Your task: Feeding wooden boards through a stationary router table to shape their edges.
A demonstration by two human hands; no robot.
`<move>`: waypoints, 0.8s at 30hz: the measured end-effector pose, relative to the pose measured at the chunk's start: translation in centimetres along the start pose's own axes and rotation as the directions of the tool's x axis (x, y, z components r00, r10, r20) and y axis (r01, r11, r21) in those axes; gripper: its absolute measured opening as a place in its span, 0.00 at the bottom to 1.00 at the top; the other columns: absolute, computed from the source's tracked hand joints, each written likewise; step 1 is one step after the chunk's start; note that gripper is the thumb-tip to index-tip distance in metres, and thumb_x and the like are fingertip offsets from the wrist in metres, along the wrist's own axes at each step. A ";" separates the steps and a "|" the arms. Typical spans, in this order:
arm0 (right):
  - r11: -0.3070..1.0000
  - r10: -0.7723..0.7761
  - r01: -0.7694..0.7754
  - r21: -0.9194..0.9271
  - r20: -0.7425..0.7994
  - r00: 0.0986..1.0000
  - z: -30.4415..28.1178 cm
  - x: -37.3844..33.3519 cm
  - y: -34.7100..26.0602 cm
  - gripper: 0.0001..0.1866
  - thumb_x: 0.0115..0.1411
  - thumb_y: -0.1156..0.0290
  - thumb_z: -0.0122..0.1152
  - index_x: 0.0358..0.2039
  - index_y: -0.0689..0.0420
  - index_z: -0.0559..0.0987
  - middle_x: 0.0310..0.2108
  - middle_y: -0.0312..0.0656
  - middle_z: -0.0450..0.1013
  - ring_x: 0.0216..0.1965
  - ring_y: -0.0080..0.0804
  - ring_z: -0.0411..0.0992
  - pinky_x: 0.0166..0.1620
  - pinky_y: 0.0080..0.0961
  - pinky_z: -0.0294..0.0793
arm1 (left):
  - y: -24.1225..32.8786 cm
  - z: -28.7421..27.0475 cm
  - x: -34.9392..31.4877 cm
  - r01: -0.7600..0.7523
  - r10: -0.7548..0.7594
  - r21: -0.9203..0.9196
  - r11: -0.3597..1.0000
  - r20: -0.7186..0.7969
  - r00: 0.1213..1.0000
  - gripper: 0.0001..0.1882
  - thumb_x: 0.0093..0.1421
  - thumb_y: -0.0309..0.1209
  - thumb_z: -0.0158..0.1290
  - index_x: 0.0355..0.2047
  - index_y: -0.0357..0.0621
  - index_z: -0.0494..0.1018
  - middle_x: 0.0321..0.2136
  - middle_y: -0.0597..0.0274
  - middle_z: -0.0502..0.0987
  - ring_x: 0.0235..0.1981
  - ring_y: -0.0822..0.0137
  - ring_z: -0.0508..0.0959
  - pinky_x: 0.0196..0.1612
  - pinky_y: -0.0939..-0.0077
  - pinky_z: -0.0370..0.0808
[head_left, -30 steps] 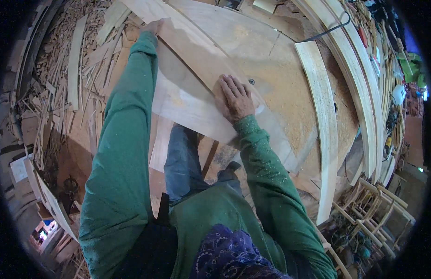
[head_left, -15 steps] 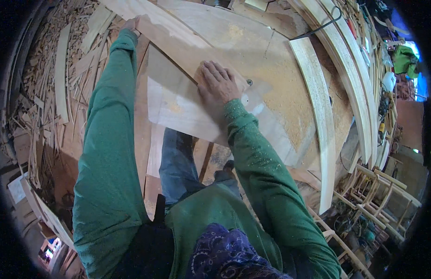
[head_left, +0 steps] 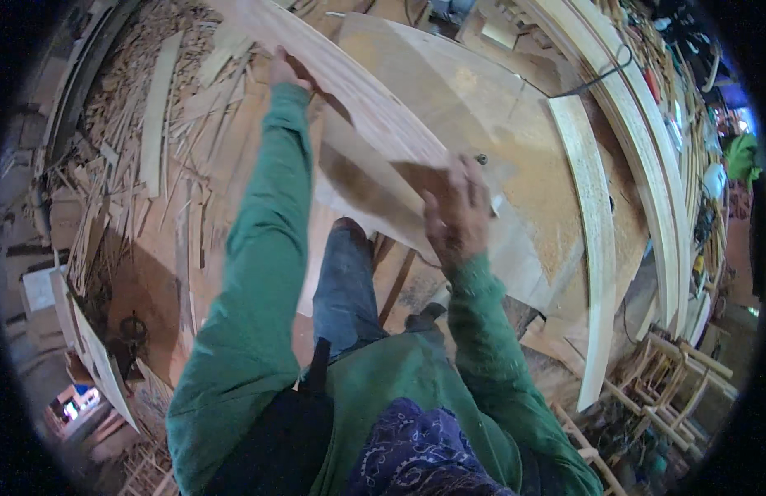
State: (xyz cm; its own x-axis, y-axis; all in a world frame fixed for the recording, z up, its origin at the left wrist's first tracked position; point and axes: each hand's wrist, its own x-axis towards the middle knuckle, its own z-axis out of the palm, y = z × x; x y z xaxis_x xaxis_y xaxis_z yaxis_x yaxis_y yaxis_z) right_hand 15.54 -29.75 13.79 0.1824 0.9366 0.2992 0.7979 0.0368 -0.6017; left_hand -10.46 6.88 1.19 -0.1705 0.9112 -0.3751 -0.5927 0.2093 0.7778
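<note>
A long wooden board [head_left: 362, 87] slants from the far left toward the middle, tilted and lifted off the plywood work surface [head_left: 515, 132], with a shadow beneath. My left hand [head_left: 290, 71] grips its near edge toward the far end. At the near end, my right hand [head_left: 460, 217] has the board between thumb and fingers, slightly blurred by motion. Just past my right fingertips, a small round metal part [head_left: 482, 158] stands on the sawdust-covered surface.
Right of the surface lies a curved wooden strip [head_left: 592, 248], with longer planks [head_left: 639, 157] beyond it. Wood scraps [head_left: 122, 116] are heaped at the far left. Wooden frames [head_left: 672, 388] stand at the lower right. My leg [head_left: 346, 277] is close to the surface's near edge.
The board has come up off the surface and tilted. My right hand has gone from lying flat on top to holding its near end. The whole view has shifted slightly.
</note>
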 end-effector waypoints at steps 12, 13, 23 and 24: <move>0.985 0.095 -0.109 0.135 0.112 0.989 -18.6 -14.2 2.7 0.33 0.50 0.66 0.73 0.57 0.56 0.73 0.56 0.50 0.67 0.55 0.50 0.67 0.55 0.41 0.69 | -5.9 17.7 -30.1 0.487 0.517 -0.593 0.641 0.803 0.297 0.28 0.73 0.41 0.33 0.70 0.46 0.51 0.31 0.63 0.70 0.30 0.66 0.70 0.37 0.69 0.67; 0.987 0.123 -0.132 0.095 0.096 0.988 -19.8 -15.6 3.4 0.36 0.50 0.65 0.74 0.59 0.56 0.71 0.59 0.49 0.65 0.58 0.51 0.64 0.58 0.43 0.67 | -6.3 19.1 -32.3 0.511 0.527 -0.575 0.639 0.811 0.254 0.28 0.73 0.41 0.33 0.70 0.46 0.51 0.31 0.63 0.70 0.30 0.66 0.70 0.37 0.69 0.67; 0.943 0.220 -0.251 -0.218 -0.160 0.962 -29.6 -27.2 8.7 0.57 0.42 0.45 0.75 0.67 0.60 0.59 0.63 0.54 0.60 0.61 0.56 0.61 0.65 0.48 0.54 | -15.2 29.3 -50.3 0.706 0.455 -0.325 0.629 0.891 0.006 0.29 0.72 0.41 0.37 0.70 0.48 0.51 0.28 0.67 0.67 0.29 0.70 0.67 0.39 0.74 0.67; 0.937 0.232 -0.269 -0.222 -0.178 0.956 -30.4 -28.4 9.2 0.57 0.42 0.45 0.75 0.67 0.60 0.59 0.63 0.54 0.60 0.61 0.56 0.61 0.65 0.48 0.54 | -16.4 29.7 -52.2 0.713 0.380 -0.294 0.637 0.924 0.042 0.29 0.72 0.42 0.37 0.70 0.48 0.52 0.27 0.68 0.67 0.29 0.70 0.67 0.40 0.73 0.66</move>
State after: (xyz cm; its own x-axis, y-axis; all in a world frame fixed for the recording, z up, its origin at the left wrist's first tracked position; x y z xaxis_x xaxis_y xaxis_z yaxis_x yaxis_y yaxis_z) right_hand 35.17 -66.61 22.20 0.4623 0.8419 0.2783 0.8263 -0.2952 -0.4797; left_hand 31.56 -33.58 22.99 0.4951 0.4457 0.7458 -0.7305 0.6782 0.0796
